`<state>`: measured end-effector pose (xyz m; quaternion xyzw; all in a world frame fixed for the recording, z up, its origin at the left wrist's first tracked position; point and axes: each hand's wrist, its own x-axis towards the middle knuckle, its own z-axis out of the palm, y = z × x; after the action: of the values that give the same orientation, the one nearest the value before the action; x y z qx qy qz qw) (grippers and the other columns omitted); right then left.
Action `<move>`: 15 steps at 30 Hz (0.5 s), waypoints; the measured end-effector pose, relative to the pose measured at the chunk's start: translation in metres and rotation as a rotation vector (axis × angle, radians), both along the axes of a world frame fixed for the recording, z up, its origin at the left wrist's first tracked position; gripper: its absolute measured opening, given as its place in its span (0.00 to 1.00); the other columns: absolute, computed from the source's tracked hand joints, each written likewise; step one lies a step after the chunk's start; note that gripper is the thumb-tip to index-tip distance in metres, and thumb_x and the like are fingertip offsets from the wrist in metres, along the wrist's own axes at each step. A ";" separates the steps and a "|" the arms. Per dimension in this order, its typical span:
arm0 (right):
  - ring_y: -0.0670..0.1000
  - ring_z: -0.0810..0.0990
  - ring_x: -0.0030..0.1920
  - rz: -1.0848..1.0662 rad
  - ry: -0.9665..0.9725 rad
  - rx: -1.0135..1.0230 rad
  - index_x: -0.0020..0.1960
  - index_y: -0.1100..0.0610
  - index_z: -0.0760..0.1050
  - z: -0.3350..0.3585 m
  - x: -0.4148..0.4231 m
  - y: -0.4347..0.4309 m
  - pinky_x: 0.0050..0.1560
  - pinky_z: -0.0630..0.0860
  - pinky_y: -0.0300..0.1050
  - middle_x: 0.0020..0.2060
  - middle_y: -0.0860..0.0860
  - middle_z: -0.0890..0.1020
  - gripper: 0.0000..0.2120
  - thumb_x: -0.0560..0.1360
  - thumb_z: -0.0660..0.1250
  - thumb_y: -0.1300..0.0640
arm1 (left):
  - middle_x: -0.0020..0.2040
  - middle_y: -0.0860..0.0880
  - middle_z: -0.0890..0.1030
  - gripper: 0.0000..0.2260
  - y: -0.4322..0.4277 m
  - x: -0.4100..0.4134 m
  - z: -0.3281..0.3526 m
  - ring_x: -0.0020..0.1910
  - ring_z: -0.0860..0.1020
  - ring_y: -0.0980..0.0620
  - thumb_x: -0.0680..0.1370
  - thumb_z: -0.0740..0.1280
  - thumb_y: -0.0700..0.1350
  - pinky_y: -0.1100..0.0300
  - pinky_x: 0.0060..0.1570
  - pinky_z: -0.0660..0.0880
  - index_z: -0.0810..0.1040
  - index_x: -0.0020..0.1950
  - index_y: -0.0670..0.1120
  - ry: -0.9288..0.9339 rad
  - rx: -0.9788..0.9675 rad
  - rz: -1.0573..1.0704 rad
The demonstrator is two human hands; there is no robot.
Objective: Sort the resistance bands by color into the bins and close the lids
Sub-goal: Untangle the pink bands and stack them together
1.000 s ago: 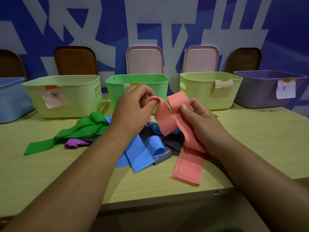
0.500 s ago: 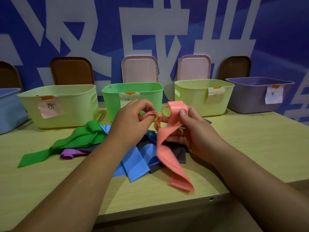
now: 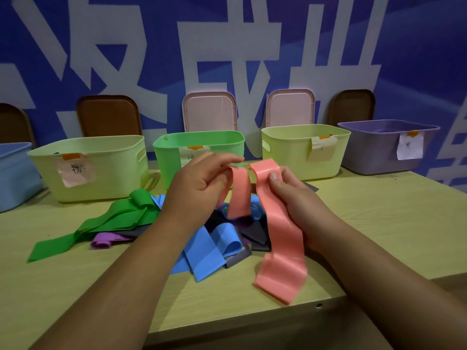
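- Left hand (image 3: 202, 183) pinches one end of the pink band (image 3: 280, 223) between thumb and fingertips. Right hand (image 3: 298, 200) grips the other stretch, thumb on top.
- So the band's up in the air just over the pile, its tail drooping toward the near table edge. Not in any bin yet.
- Underneath: green band (image 3: 113, 221), blue band (image 3: 202, 253), purple band (image 3: 106, 239) and a dark band (image 3: 255, 233), all tangled together.
- Early days, I'd guess. Open bins run from the blue bin (image 3: 12, 173) on the left to the purple bin (image 3: 386, 125) on the right, and I can't see inside them.
- Every lid, like the pink lid (image 3: 209, 109), leans against the wall, so none are on.
- Light wood table (image 3: 379, 223), blue wall (image 3: 417, 46) with huge white characters.
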<state>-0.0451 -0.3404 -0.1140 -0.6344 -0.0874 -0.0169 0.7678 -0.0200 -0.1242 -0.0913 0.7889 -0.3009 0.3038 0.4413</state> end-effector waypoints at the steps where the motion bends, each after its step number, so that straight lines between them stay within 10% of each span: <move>1: 0.59 0.78 0.51 0.023 0.000 0.007 0.66 0.53 0.77 0.001 -0.001 0.001 0.48 0.74 0.52 0.51 0.62 0.83 0.12 0.89 0.62 0.48 | 0.56 0.54 0.83 0.14 0.000 0.001 0.000 0.57 0.82 0.54 0.84 0.67 0.38 0.62 0.58 0.77 0.86 0.63 0.52 -0.021 0.007 0.008; 15: 0.54 0.78 0.47 0.152 -0.113 0.155 0.63 0.59 0.81 0.048 -0.027 0.010 0.48 0.71 0.49 0.51 0.59 0.82 0.13 0.83 0.71 0.52 | 0.51 0.61 0.86 0.11 -0.006 -0.030 0.051 0.48 0.83 0.56 0.84 0.68 0.41 0.60 0.47 0.78 0.87 0.58 0.56 0.047 -0.154 0.055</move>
<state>-0.0724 -0.3303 -0.0661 -0.5627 -0.1771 -0.0010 0.8075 -0.0500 -0.1304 -0.0407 0.7674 -0.2445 0.3194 0.4993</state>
